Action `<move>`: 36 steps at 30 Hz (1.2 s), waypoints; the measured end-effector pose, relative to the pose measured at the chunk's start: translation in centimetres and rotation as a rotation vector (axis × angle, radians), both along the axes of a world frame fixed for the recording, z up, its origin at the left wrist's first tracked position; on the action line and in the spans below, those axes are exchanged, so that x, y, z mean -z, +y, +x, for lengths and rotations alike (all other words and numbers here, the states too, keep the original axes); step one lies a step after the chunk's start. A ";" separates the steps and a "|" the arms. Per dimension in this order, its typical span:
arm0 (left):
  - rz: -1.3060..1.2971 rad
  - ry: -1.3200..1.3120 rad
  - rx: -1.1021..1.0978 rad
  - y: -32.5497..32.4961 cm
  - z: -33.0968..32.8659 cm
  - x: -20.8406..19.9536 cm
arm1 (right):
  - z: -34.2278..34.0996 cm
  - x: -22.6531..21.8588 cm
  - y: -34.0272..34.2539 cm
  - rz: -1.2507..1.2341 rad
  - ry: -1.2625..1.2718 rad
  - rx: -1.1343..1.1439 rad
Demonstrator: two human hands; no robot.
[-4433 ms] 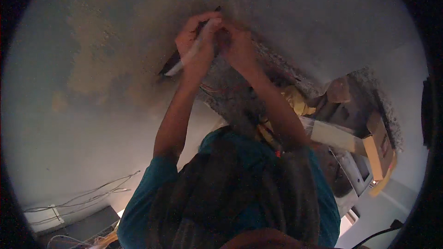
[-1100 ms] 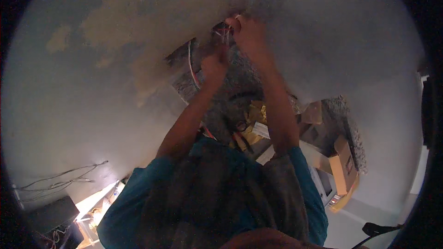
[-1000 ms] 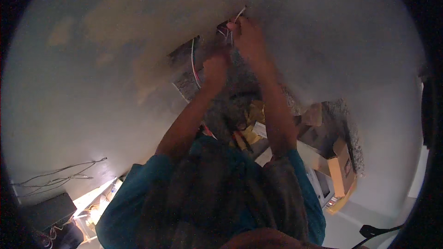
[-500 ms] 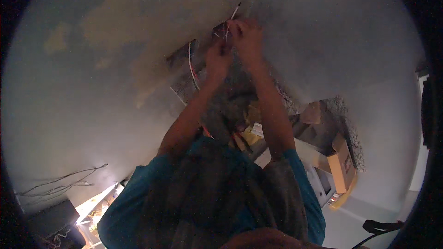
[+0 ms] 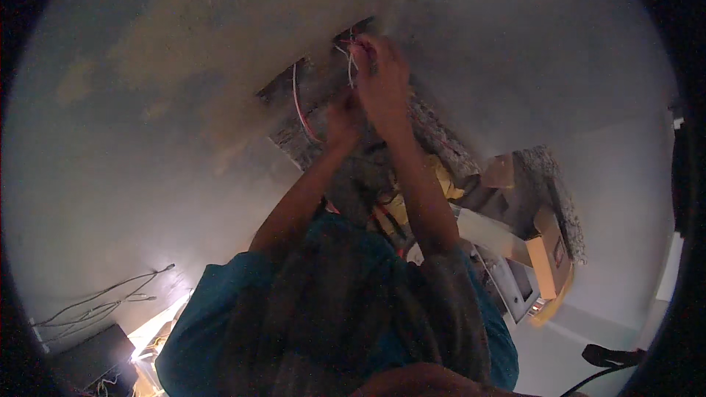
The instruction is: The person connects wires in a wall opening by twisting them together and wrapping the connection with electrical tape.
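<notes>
My right hand [image 5: 384, 82] is raised to the wall with its fingers closed on thin electrical wires [image 5: 351, 66], white and red, that come out of a dark rectangular opening [image 5: 354, 30]. Lower and to its left, my left hand [image 5: 343, 123] is close below the hanging wire ends. Motion blur and shadow smear its fingers, so its grip is unclear. Left of both hands is a second dark opening [image 5: 283, 81], from which a white wire [image 5: 296, 92] and a red one hang down past my left wrist.
Below the hands runs a speckled stone ledge [image 5: 445, 136] with yellow wrapping [image 5: 445, 179] on it. To the right are an open cardboard box [image 5: 548, 254] and a grey metal frame [image 5: 507, 279]. Loose cables [image 5: 110, 301] and a bright light [image 5: 158, 327] are at lower left.
My left hand has dropped away from the opening and the wires. My right hand has moved slightly left and down, still at the wires. The view has shifted a little.
</notes>
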State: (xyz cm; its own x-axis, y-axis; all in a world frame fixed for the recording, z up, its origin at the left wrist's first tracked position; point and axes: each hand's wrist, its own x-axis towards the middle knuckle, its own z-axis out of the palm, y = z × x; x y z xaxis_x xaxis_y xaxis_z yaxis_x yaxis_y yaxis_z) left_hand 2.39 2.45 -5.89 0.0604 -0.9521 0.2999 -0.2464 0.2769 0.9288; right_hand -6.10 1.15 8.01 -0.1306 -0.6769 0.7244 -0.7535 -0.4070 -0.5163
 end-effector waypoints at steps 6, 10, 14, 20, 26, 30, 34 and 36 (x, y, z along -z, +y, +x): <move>-0.028 -0.064 -0.032 0.3 0.1 -0.7 | -0.3 1.0 -3.9 0.012 -0.246 -0.081; 0.229 -0.129 -0.060 0.5 -0.5 -6.1 | -1.7 1.4 -4.6 -0.038 -0.203 -0.122; -0.074 0.090 -0.154 -1.3 -0.3 -5.7 | -1.3 0.3 -4.0 0.021 -0.165 -0.206; 0.094 0.497 -0.131 -1.0 -0.9 -5.8 | -2.2 0.2 -4.9 0.100 -0.045 -0.248; 0.088 0.563 -0.095 -0.1 -0.6 -6.4 | -2.9 -1.0 -5.1 0.166 0.193 -0.196; 0.170 0.482 -0.111 -0.2 -0.6 -6.8 | -2.9 -1.9 -5.0 0.220 0.239 -0.257; 0.254 0.534 -0.111 -0.3 -0.9 -7.3 | -3.1 -2.0 -4.7 0.201 0.259 -0.232; 0.179 0.539 -0.109 -0.6 -1.2 -7.2 | -3.3 -2.0 -5.0 0.162 0.289 -0.239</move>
State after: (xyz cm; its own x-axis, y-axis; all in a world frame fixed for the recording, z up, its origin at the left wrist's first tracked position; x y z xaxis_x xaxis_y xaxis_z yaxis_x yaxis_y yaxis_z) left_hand 1.19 1.85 1.34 0.2609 -0.9648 0.0339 0.2563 0.1031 0.9611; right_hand -9.40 -3.90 10.02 0.2370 -0.7723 0.5895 -0.7711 -0.5186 -0.3694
